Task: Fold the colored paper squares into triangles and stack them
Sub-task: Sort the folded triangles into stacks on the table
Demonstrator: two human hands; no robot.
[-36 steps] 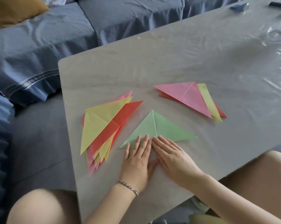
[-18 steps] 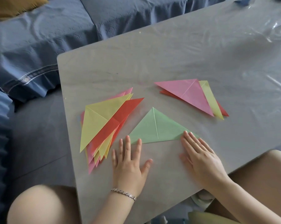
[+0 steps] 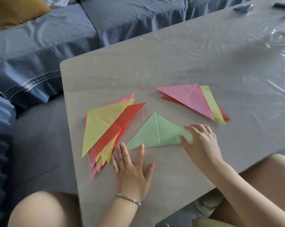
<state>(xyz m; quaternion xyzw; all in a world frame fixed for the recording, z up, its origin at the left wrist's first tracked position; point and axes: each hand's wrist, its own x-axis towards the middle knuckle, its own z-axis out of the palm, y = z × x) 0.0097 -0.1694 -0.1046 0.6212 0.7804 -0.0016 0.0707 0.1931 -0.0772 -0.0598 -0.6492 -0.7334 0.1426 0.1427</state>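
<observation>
Green paper: the folded triangle [image 3: 155, 133] lies on the worktop [image 3: 155, 63] between the mixed pile [image 3: 104, 128] and the pink-topped stack [image 3: 192, 99]. The left hand [image 3: 132, 169] lies flat, fingertips [image 3: 141, 145] pinning its near edge against sliding; the right hand [image 3: 202, 141] pinches its right corner, probably to carry it to a stack.

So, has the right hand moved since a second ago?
Yes. The right hand slid rightward along the near edge of the green triangle, from beside its centre crease to its right corner, which it now grips, nearer the pink-topped stack.
</observation>
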